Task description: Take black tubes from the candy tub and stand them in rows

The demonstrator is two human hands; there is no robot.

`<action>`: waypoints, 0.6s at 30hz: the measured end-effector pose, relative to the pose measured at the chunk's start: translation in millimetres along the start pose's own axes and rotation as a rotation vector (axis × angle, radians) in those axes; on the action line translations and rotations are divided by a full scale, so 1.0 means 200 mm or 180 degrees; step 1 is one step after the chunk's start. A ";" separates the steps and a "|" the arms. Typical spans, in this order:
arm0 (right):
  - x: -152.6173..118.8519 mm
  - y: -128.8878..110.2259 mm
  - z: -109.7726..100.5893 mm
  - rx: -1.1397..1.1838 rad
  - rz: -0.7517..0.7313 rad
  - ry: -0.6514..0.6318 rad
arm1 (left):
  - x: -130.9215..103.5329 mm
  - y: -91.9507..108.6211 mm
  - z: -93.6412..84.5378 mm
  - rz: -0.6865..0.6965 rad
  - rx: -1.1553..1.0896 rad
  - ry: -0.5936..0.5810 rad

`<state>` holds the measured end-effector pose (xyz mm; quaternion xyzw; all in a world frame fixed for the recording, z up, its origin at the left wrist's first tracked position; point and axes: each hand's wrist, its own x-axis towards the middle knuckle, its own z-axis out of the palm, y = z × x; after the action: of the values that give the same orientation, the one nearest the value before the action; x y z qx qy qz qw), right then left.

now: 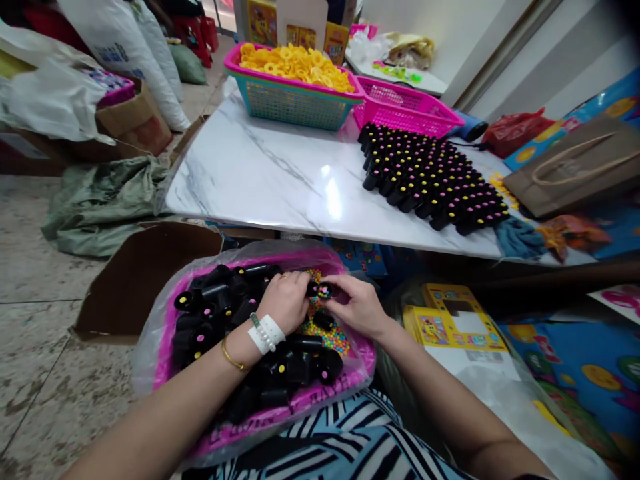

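Observation:
My right hand (357, 305) pinches a small black cylinder (325, 291) whose open end shows coloured beads. Close beside it, my left hand (286, 299) is closed, with a dark piece (311, 289) at its fingertips; its exact shape is mostly hidden. Both hands are over a pink basket (367, 360) lined with clear plastic, which sits at my lap. Many black cylinders (215, 293) lie jumbled in it, some with a yellow or pink dot on the end. Small multicoloured beads (336, 339) fill its right side.
A white marble-patterned table (270, 173) stands ahead. Rows of black cylinders (430, 173) stand on its right. At the back are a teal basket (295, 105) of yellow rings and a pink basket (405, 107). An open cardboard box (145, 280) is at left, yellow printed boxes (450, 320) at right.

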<state>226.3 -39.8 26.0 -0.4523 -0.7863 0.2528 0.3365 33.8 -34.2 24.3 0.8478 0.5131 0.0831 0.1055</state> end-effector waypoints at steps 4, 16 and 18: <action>-0.01 -0.03 -0.11 -0.0083 -0.0184 0.0349 | 0.01 0.00 0.02 0.0028 -0.0523 0.0120; -0.01 0.36 -0.87 -0.2039 0.1320 0.2283 | 0.03 -0.01 0.05 0.0643 -0.1494 0.0484; 0.03 0.44 -0.93 -0.2288 0.1469 0.2170 | 0.04 0.00 0.04 0.0641 -0.1525 0.0520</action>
<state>412.4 23.2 85.3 -0.7559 -0.5499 -0.1255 0.3324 39.1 -28.1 16.5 0.8359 0.3987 0.2804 0.2525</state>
